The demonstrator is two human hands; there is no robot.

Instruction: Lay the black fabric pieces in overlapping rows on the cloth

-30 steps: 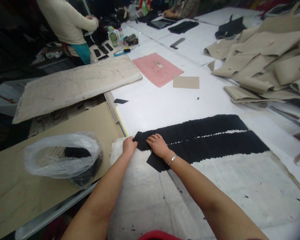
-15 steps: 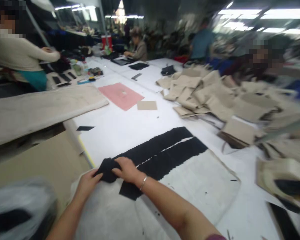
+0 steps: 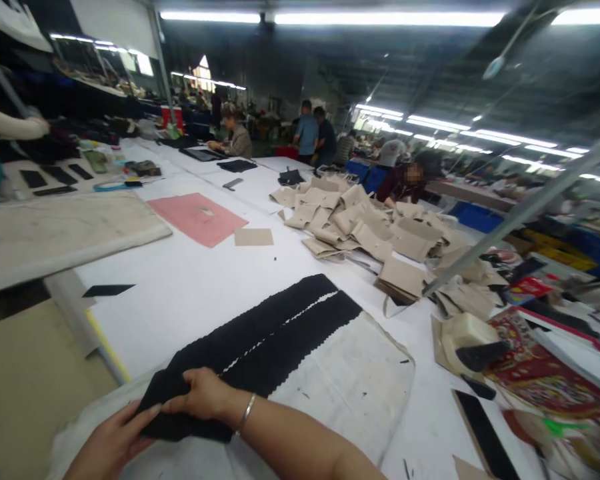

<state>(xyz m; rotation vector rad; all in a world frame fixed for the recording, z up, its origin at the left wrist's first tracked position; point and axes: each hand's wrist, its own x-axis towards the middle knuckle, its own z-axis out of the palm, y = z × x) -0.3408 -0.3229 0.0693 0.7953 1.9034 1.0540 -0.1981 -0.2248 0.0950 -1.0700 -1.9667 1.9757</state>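
Two rows of black fabric pieces (image 3: pixel 300 333) with jagged edges lie overlapped on a pale cloth (image 3: pixel 345 380), a thin light gap between the rows. At the near end of the rows, my left hand (image 3: pixel 117 437) pinches the edge of a black fabric piece (image 3: pixel 155 397) between thumb and fingers. My right hand (image 3: pixel 205 398), with a silver bangle at the wrist, is closed on the same piece, its thumb close to the left thumb. The undersides of both hands' grips are hidden.
A heap of beige fabric pieces (image 3: pixel 350 220) covers the table's far right. Beyond the rows lie a pink sheet (image 3: pixel 195 217) and a small beige rectangle (image 3: pixel 253 237). A slanting metal pole (image 3: pixel 520 217) stands at right. Several people work around the table.
The view has lifted and swung right. The black piece in my hands was bunched up; now it lies flatter over the near end of the rows.
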